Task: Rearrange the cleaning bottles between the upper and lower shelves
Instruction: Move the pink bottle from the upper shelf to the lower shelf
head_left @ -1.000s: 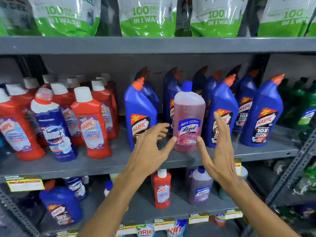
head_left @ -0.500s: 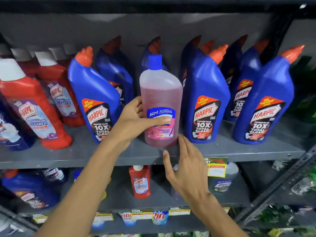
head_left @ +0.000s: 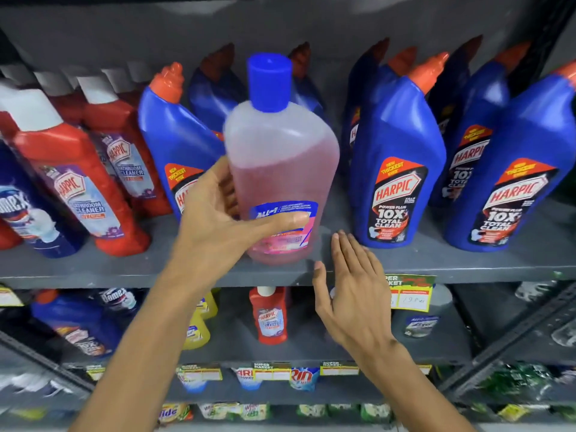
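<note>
Two grey shelves (head_left: pixel 436 263) (bottles (head_left: pixel 396 169) crowded)

A translucent bottle of pink liquid (head_left: pixel 282 169) with a blue cap and a blue-and-pink label stands at the front of the upper shelf (head_left: pixel 93 272), leaning slightly left. Blue Harpic bottles (head_left: pixel 399 163) flank it; red Harpic bottles (head_left: pixel 78 182) stand further left. A small red bottle (head_left: pixel 271 316) stands upright on the lower shelf (head_left: pixel 237 350).
</note>
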